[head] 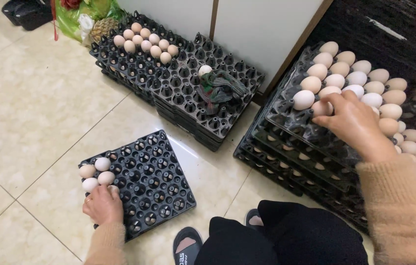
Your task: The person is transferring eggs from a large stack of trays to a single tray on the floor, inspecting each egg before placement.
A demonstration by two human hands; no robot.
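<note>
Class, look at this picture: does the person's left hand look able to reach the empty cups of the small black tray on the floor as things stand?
Probably yes. The left hand already rests on the near corner of the small black tray, beside four eggs. The empty cups lie open just beyond it, with nothing covering them.

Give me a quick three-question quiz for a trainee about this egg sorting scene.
1. True or false: the left hand rests at the small tray on the floor.
2. How many eggs show in that small tray apart from any under the hand: A two, B four, C nine?
3. What lies on the empty tray stack beside a single egg?

Key:
1. True.
2. B.
3. A bundled cloth; meanwhile the right hand grips an egg on the full tray.
</note>
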